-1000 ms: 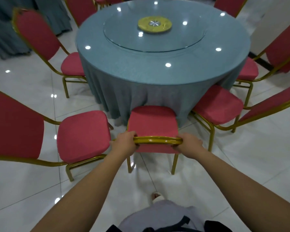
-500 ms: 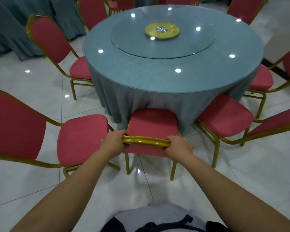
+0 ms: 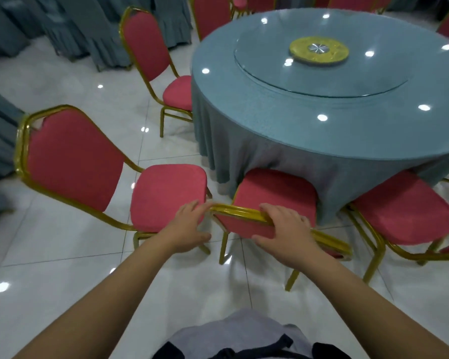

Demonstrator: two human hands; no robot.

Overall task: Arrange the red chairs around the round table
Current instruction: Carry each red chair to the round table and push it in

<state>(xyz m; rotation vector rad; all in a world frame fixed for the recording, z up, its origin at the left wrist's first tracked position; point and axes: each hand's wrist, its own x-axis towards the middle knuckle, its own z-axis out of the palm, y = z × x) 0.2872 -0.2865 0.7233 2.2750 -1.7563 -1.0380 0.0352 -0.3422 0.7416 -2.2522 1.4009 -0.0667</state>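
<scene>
The round table (image 3: 283, 141) wears a blue-grey cloth, with a glass turntable (image 3: 322, 81) on top. Right in front of me stands a red chair with a gold frame, its seat (image 3: 278, 193) pushed partly under the cloth. My right hand (image 3: 283, 229) grips the chair's gold top rail (image 3: 239, 211), fingers over it and thumb on the red back. At the rail's left corner lies my left hand (image 3: 187, 226), fingers straight and not wrapped round the rail. More red chairs ring the table: one to the left (image 3: 166, 195), one to the right (image 3: 405, 211), one further round (image 3: 145, 45).
White glossy floor tiles (image 3: 75, 255) lie around me. Other tables draped in blue-grey cloth (image 3: 88, 27) stand at the far left and back. More red chairs (image 3: 210, 14) show behind the round table. The left chair's seat is close to my left hand.
My left hand has let go of the rail and its fingers have straightened. The right hand still holds the rail. My view has swung left, and the chair back now slants to the right.
</scene>
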